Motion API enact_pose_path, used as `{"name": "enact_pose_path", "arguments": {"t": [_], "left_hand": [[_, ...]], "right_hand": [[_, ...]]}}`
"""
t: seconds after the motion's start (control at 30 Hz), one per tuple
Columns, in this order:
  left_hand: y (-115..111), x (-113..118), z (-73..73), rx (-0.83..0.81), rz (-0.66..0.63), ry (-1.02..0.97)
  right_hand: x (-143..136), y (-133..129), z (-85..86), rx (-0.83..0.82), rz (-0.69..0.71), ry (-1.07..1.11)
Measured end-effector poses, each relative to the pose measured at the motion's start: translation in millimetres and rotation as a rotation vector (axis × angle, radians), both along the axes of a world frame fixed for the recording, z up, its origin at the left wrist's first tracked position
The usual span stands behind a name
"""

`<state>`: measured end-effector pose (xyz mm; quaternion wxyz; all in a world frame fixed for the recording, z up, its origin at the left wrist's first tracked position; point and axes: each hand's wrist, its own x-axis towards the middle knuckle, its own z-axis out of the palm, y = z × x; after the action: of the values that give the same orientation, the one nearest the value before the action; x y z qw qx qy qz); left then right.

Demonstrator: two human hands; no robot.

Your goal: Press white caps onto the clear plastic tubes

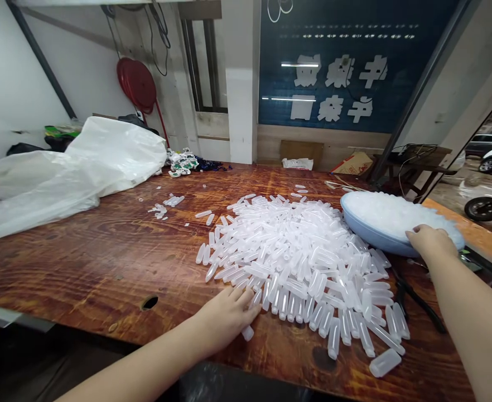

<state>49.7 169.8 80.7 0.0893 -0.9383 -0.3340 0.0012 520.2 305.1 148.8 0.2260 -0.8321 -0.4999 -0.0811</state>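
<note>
A large heap of small translucent white plastic tubes (288,245) lies spread over the wooden table. At the heap's near left edge my left hand (229,317) is closed around one plastic tube (248,333), whose end sticks out below the palm. To the right stands a light blue basin (371,234), filled to the brim with small whitish translucent pieces. My right hand (432,241) is over the basin's near rim, fingers bent down among the pieces. Whatever its fingertips hold is hidden. One tube (385,363) lies apart near the table's front edge.
A big white plastic bag (116,151) covers the table's left end. Small plastic scraps (159,211) lie left of the heap. A black-handled tool (421,301) rests below the basin. The wooden table (82,268) has a hole (149,303) near its front edge.
</note>
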Motion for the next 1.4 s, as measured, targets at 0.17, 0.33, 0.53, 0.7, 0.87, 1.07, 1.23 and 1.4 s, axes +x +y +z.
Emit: {"name": "enact_pose_path", "arguments": {"t": [0.17, 0.33, 0.53, 0.7, 0.87, 1.07, 1.23, 1.4], "left_hand": [[-5, 2, -3.7, -0.035, 0.012, 0.024], [-14, 3, -3.6, -0.059, 0.061, -0.151], [-40, 16, 4.4, -0.482, 0.093, -0.606], [-61, 26, 13.3, -0.74, 0.147, -0.841], [-71, 19, 27.2, -1.089, 0.189, -0.872], [-74, 10, 24.3, -1.315, 0.212, -0.974], [-78, 7, 14.9, -1.399, 0.227, -1.018], [-81, 6, 15.7, -1.352, 0.275, -0.901]], "right_hand": [[-7, -4, 7.9, -0.119, -0.111, 0.105], [-37, -20, 16.8, 0.035, -0.046, 0.187], [-148, -97, -8.4, 0.005, 0.723, 0.446], [-229, -180, -40.2, -0.03, 1.445, 0.459], [-238, -205, -49.8, 0.176, 1.515, 0.203], [-247, -213, -52.6, 0.181, 1.47, 0.349], [-252, -220, -56.9, 0.332, 1.502, 0.143], [-253, -222, -64.2, 0.27, 1.497, 0.082]]}}
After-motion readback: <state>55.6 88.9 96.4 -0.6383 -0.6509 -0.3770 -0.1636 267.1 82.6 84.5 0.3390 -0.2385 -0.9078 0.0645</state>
